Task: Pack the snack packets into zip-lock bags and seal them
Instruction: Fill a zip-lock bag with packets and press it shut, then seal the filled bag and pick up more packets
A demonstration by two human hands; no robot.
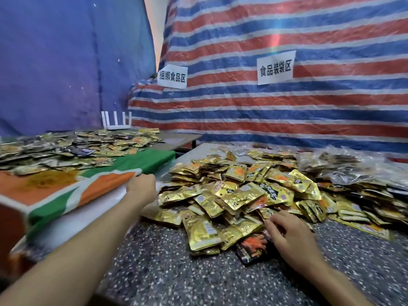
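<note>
Backdrop: a crinkled striped tarp [287,29] in red, blue and white, with two paper signs [276,67] stuck to it.
Table: dark speckled table [165,261], hard and matt.
Task's thing: gold snack packets [242,191] lie in a loose heap across the middle of the table. Filled clear bags [344,166] sit behind them at the far right.
Material: flat rectangular foil pouches, glossy and creased, with sealed edges. One dark packet [251,246] with an orange print lies at the heap's near edge.
Handling: probably light, thin and slippery, likely to slide off one another. They should bend without breaking.
Where to hold: pinch across a flat face near a sealed edge, or gather several as a stack.
Left grip [141,186]: reaches to the edge of a green, orange and white cloth [99,184]. Its fingers are hidden, so I cannot tell their state.
Right grip [289,235]: fingers bent, tips on the heap beside the dark packet. Whether they pinch one I cannot tell.
</note>
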